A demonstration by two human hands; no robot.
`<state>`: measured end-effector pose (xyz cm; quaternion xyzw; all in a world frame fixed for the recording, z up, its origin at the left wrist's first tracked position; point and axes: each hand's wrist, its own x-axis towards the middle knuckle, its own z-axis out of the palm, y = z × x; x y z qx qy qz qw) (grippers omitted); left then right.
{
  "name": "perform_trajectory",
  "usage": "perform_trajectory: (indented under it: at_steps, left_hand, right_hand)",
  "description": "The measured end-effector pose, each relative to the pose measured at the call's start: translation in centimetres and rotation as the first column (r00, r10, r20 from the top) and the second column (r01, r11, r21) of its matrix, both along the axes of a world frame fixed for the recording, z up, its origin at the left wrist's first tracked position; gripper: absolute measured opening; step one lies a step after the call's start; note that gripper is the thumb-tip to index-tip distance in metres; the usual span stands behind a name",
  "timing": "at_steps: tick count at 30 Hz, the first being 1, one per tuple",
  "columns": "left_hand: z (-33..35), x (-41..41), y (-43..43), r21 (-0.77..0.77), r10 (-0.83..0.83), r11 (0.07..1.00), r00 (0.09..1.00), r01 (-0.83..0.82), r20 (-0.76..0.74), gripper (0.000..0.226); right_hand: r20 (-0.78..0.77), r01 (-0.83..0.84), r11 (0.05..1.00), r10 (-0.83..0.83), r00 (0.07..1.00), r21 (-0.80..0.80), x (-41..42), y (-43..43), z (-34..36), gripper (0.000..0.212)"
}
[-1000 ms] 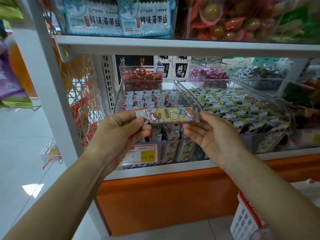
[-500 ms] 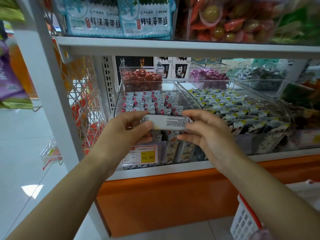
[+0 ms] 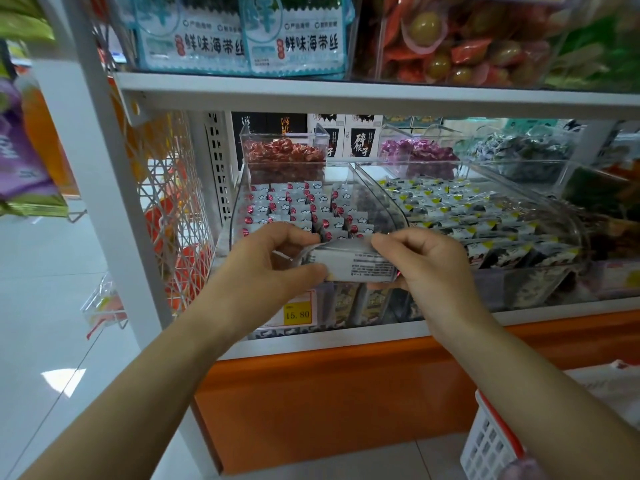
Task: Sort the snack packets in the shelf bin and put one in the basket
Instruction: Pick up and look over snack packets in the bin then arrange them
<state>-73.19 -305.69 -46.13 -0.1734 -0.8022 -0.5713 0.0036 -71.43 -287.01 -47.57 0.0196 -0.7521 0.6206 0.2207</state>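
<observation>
We are holding one snack packet between both hands. Our left hand is pinching its left end, thumb underneath and fingers curled over the top, and our right hand is gripping its right end with curled fingers, so neither hand is free. The packet is lying roughly level, its pale side with small print facing us. It is hovering just in front of the clear shelf bin, at about the height of the bin's front lip rather than inside it. Beyond our fingers, the red-and-white packets in that bin are standing in fairly tidy rows toward the back; our hands are covering the front rows, so we cannot tell how those are lying. A neighbouring bin is sitting just beside it on the right, holding yellow-marked packets, and a yellow price tag is showing below our left hand, just above the shelf edge. The white basket with its red rim is sitting low at the right, well apart from the packet and beneath our right forearm. We are judging that the sorting is largely done and one packet is chosen. What is left is carrying it down to the right and letting it go into the basket, which is not yet done.
</observation>
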Motion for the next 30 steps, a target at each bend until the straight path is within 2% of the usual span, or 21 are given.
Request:
perform_trajectory:
  at_steps: [3,5,9,14,18,22,24,26,30]
  left_hand:
    - [-0.1,0.0,0.1,-0.031,0.030,0.999,0.999,-0.031,-0.027,0.019]
    - [-0.1,-0.1,-0.1,-0.037,0.048,0.998,0.999,-0.049,-0.024,0.020]
    - [0.2,-0.4,-0.7,-0.047,0.057,0.997,0.998,-0.059,-0.027,0.025]
    - [0.3,-0.6,-1.2,-0.128,0.091,0.986,0.987,-0.108,-0.134,0.023]
    - [0.3,-0.6,-1.0,-0.132,0.129,0.979,0.970,-0.158,-0.207,0.020]
    - [0.3,-0.3,-0.7,-0.055,0.031,0.998,0.995,-0.037,-0.093,0.007]
    - [0.2,-0.3,-0.6,-0.075,-0.018,0.997,0.998,0.013,-0.067,0.011]
    - [0.0,-0.3,-0.7,-0.110,-0.005,0.994,0.996,-0.005,-0.088,0.015]
    - [0.0,-0.3,-0.5,-0.100,0.007,0.995,0.991,-0.020,-0.130,0.014]
  right_hand:
    - [-0.062,0.018,0.982,-0.006,0.998,0.188,0.2,-0.2,0.0,0.017]
    - [-0.076,0.003,0.975,0.015,0.997,0.223,0.2,-0.4,0.0,0.018]
    - [-0.097,-0.049,0.975,0.071,0.993,0.218,0.3,-0.5,0.0,0.020]
    - [-0.114,-0.078,0.976,0.103,0.988,0.203,0.3,-0.6,0.0,0.021]
    - [-0.120,-0.057,0.983,0.079,0.990,0.175,0.1,-0.6,-0.1,0.019]
    - [-0.119,0.031,0.984,-0.010,0.993,0.174,-0.1,-0.6,-0.5,0.017]
    - [-0.097,0.039,0.987,-0.024,0.995,0.157,-0.1,-0.5,-0.5,0.018]
    - [-0.059,-0.006,0.994,0.012,0.998,0.111,-0.2,-0.3,-0.4,0.021]
    - [0.064,-0.148,0.982,0.156,0.986,-0.114,-0.4,0.2,-0.4,0.022]
